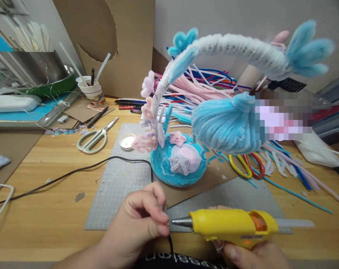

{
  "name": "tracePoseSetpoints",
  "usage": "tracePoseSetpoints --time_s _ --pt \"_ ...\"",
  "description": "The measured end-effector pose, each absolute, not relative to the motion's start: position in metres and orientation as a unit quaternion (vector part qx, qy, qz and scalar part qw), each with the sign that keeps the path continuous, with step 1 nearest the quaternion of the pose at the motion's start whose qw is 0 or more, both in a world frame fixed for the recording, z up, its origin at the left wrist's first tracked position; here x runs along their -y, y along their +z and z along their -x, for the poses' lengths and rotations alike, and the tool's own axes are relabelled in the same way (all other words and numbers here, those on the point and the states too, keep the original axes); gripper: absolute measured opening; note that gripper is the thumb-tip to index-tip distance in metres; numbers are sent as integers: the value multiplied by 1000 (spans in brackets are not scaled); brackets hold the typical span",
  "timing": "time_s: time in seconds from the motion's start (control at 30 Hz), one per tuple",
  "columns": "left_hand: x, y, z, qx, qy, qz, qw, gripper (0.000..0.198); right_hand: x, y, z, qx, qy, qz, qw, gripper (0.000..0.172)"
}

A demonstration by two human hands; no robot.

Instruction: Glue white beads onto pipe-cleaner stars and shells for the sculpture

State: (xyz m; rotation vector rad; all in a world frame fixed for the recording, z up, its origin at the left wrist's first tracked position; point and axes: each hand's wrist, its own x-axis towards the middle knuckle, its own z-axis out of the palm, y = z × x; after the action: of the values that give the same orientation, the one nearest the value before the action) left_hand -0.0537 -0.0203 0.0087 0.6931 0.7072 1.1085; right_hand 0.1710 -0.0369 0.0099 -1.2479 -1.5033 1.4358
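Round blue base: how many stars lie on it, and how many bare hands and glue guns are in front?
Pink star and lilac star: 2
Left hand and right hand: 2
Yellow glue gun: 1
Total: 5

Just beyond the left hand (144, 213), passage was blocked by the round blue fuzzy base (177, 181). Rightward, only a narrow gap was left before the yellow plastic glue gun (222, 224). Leftward, room was offered over the pale wooden tabletop (54, 211), crossed by a thin black cable (82, 170).
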Motion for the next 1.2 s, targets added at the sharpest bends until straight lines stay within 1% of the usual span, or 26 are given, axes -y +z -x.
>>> tracePoseSetpoints --time_s 0.1,0.23,0.47,0.57,0.63,0.7,0.73,0.87,0.93,0.97,1.03,1.07,1.13,1.17,1.2 --pt "20 9 54 -321 504 -316 737 12 39 8 -173 582 573 483 314 18" --pt "19 8 54 -320 506 -324 733 11 42 3 -183 538 627 466 317 30" --pt "17 7 58 -342 530 -315 710 11 42 -6 -211 451 674 520 268 46" --pt "14 7 57 -402 550 -293 671 12 41 -4 -211 387 728 514 238 46" --pt "12 7 56 -446 558 -279 641 14 41 -3 -210 350 738 538 210 44" --pt "11 6 55 -470 560 -273 626 16 39 0 -213 366 694 595 175 48" --pt "10 6 55 -475 560 -272 623 17 37 2 -216 406 650 624 153 51" --pt "9 7 56 -480 559 -273 618 17 23 18 -227 629 401 666 27 53" --pt "10 8 56 -481 560 -274 617 17 14 27 -225 688 318 652 -10 50" --pt "10 8 57 -480 561 -275 616 17 9 31 -220 711 300 636 0 46" --pt "10 8 57 -479 562 -277 615 17 -2 34 -205 753 289 585 83 28" --pt "10 8 57 -478 563 -277 614 17 -8 33 -195 762 276 573 119 27" --pt "10 8 57 -479 565 -274 613 17 -21 29 -175 779 226 567 144 46" --pt "10 8 57 -480 565 -273 613 17 -29 26 -166 780 204 574 143 52" --pt "10 8 57 -479 566 -273 613 17 -36 24 -158 780 203 575 141 54"
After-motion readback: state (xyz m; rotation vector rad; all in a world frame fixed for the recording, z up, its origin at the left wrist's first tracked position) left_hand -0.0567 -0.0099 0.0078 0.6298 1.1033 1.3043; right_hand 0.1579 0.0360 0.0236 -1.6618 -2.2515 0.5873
